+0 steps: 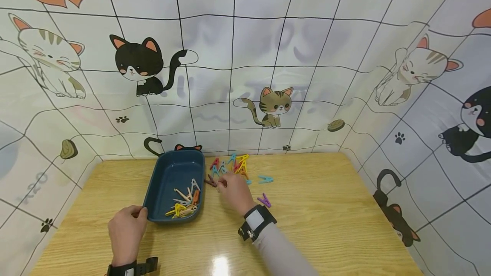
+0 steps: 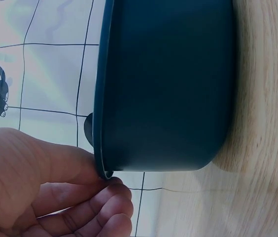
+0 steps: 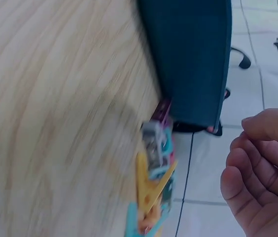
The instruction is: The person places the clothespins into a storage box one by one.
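A dark blue plastic tray (image 1: 176, 161) stands on the table, and my left hand (image 1: 128, 231) pinches its rim at the near left corner between thumb and fingers. Inside lie several clothespins (image 1: 188, 201): pale wooden, grey, yellow and orange-brown. My right hand (image 1: 235, 193) is just right of the tray, over the near side of a loose pile of clothespins (image 1: 241, 166) in red, blue, yellow and orange. In the right wrist view its fingers (image 3: 242, 168) are loosely bent with nothing between them. A maroon clothespin (image 1: 210, 181) lies between the tray and this hand.
Apart from the pile, a light blue clothespin (image 1: 265, 179) and a purple clothespin (image 1: 264, 200) lie to the right. The wooden table (image 1: 326, 216) meets a white cloth (image 1: 261, 46) printed with cats and grid lines at its back and sides.
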Demonstrator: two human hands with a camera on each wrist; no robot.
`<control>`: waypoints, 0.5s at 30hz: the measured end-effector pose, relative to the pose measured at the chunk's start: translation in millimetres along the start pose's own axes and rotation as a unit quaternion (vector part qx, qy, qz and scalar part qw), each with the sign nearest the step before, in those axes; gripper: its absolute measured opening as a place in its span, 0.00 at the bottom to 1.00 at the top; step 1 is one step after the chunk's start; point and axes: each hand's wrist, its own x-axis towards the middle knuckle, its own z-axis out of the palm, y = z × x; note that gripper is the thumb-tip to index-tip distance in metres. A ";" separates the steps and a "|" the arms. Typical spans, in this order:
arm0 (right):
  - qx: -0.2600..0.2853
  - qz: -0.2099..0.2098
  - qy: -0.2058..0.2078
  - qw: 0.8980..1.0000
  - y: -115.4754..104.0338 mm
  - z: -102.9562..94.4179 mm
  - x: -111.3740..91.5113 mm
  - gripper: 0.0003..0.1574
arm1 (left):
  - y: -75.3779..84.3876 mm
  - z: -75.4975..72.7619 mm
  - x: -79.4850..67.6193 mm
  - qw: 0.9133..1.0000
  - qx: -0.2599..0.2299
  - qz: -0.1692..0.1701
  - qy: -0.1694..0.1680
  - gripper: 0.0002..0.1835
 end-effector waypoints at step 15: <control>-0.043 0.106 0.037 0.993 46.0 -4.2 -6.1 0.04 | -0.6 0.0 -0.9 1.000 -0.002 0.011 0.003 0.08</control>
